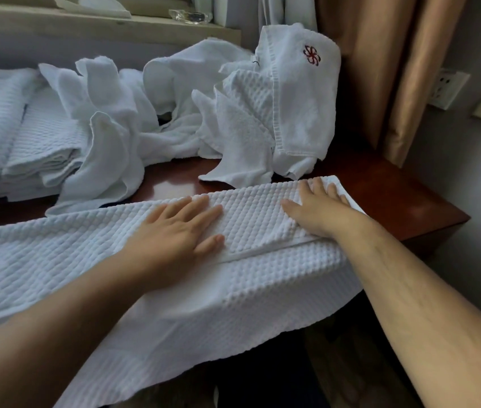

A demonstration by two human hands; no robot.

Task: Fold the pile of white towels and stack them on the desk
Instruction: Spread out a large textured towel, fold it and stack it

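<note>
A white waffle-weave towel [256, 219] lies spread along the front of the dark red desk [395, 195], its near part hanging over the desk's front edge. My left hand [180, 228] lies flat on its middle with straight fingers. My right hand [318, 207] presses flat near the towel's right end. Behind them sits a rumpled pile of white towels [174, 113]; one towel with a red emblem [301, 92] stands propped at the right. A stack of folded white towels [6, 134] is at the far left of the desk.
Brown curtains [380, 69] hang at the desk's right rear corner. A wall socket [448, 88] is on the right wall. A pale window sill [100, 25] with a clear glass dish [190, 15] runs behind the desk.
</note>
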